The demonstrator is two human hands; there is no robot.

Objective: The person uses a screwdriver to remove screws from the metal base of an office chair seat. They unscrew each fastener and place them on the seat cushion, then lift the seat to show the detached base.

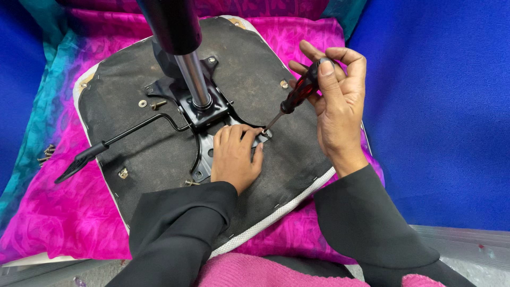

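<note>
An upturned chair seat [133, 143] with a black fabric underside lies in front of me on pink cloth. A black metal bracket [204, 114] with a chrome column [192, 77] is mounted at its middle. My right hand [337, 109] grips a dark red and black screwdriver [297, 94]; its tip meets a screw [265, 133] on the bracket's arm. My left hand [234, 157] lies on the bracket beside that screw, its fingers curled around the spot.
A black lever [114, 141] runs from the bracket toward the left edge of the seat. A loose bolt [158, 105] lies on the seat, and several more bolts [47, 154] rest on the pink and teal cloth [48, 212]. Blue panels stand on both sides.
</note>
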